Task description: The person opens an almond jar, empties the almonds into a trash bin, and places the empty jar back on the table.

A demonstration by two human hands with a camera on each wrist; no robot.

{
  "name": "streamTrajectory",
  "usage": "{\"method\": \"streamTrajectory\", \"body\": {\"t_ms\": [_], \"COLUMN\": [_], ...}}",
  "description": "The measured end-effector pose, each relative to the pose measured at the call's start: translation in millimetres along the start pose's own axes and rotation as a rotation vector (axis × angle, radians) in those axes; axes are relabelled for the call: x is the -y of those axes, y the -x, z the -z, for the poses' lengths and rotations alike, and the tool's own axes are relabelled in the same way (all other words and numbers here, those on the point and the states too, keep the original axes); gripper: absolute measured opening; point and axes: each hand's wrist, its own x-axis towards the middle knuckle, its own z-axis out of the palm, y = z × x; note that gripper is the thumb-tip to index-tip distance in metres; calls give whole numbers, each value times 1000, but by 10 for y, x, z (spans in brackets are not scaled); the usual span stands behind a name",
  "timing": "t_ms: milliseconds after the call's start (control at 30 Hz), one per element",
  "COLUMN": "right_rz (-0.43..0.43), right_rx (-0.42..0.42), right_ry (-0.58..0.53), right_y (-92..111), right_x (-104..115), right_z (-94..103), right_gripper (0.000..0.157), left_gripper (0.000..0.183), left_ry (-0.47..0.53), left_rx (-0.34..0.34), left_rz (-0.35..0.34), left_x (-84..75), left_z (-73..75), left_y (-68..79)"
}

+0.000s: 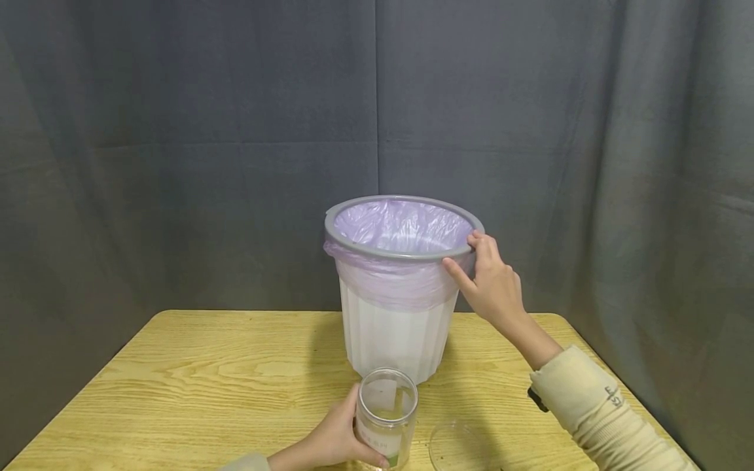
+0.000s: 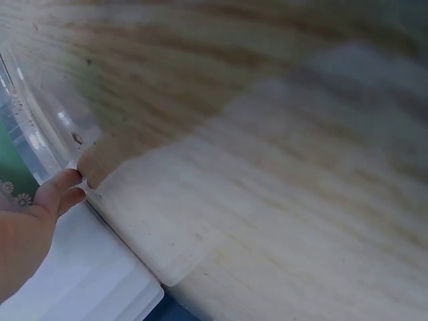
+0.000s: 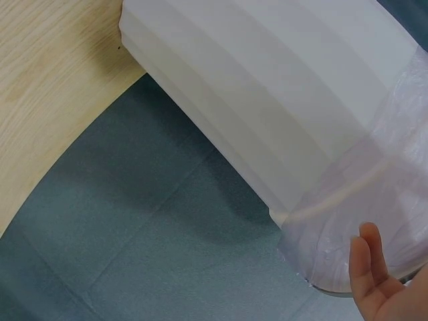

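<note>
Near the table's front edge, my left hand (image 1: 336, 435) holds a clear plastic jar (image 1: 385, 418) with its fingers around the side. The jar is upright with an open top, and bears a white and green label. In the left wrist view, part of the left hand (image 2: 30, 234) shows beside the green flowered label (image 2: 15, 167). A white ribbed trash bin (image 1: 394, 327) stands just behind the jar, lined with a purple plastic bag (image 1: 406, 281) under a grey rim ring (image 1: 377, 252). My right hand (image 1: 495, 284) grips this rim at the right, thumb in front.
A clear round lid (image 1: 459, 448) lies on the wood-grain table (image 1: 224, 366), right of the jar. Small dark specks are scattered near it. Grey curtains (image 1: 235, 131) hang behind the table and at both sides.
</note>
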Motion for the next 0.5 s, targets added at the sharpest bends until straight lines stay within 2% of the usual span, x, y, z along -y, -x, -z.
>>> {"method": "streamTrajectory", "body": {"t_ms": [133, 500], "right_rz": [-1, -1], "right_rx": [3, 12], "right_ry": [-3, -5], "right_y": [-4, -3], "right_x": [-8, -15], "right_z": [-4, -9], "right_gripper": [62, 62], "left_gripper": [95, 96], "left_ry": [9, 20], "left_rx": [15, 60], "left_rz": [-8, 40], "left_x": [3, -34], "left_z": [-5, -5], "left_y": [-5, 17]}}
